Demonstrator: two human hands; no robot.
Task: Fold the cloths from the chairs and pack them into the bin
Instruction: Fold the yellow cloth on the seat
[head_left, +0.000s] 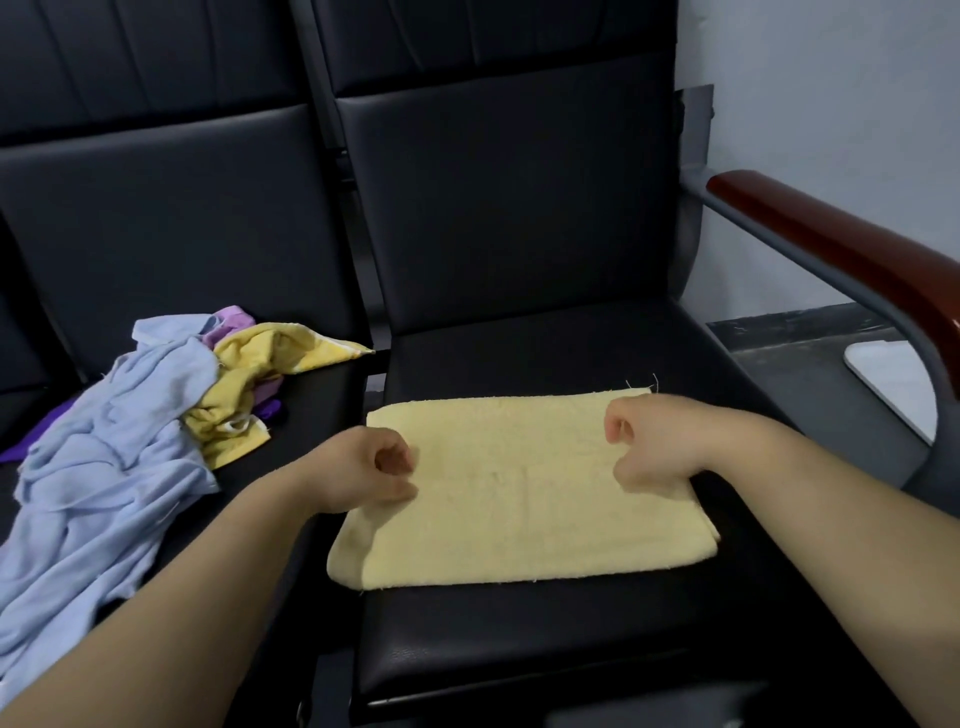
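On the right seat: a pale yellow towel (519, 493) is lying flat on the black cushion, folded into a broad rectangle, with loose threads sticking up at its far right corner.
Left hand (374, 475): it is resting at the towel's left edge, fingers curling into a loose fist and the thumb lying against the cloth. No cloth is showing inside the fist, and I cannot tell whether it is pinching a layer.
Right hand (644, 447): it is sitting on the towel's right end near the far corner, fingers curling under and the heel bearing on the edge. Whether it is gripping anything I cannot tell.
On the left seat: a light blue cloth (104, 467) is sprawling crumpled toward the near edge. A yellow cloth (249, 379) is bunching up against it, one corner reaching toward the gap between the seats. A purple cloth (231, 318) is peeking out behind them.
Chairs: the right chair (519, 208) and the left chair (182, 208) are standing side by side.
Armrest (841, 260): red-brown wood is curving down along the right chair's side.
Beyond the armrest: a white object (883, 384) is showing partly, and I cannot tell what it is.
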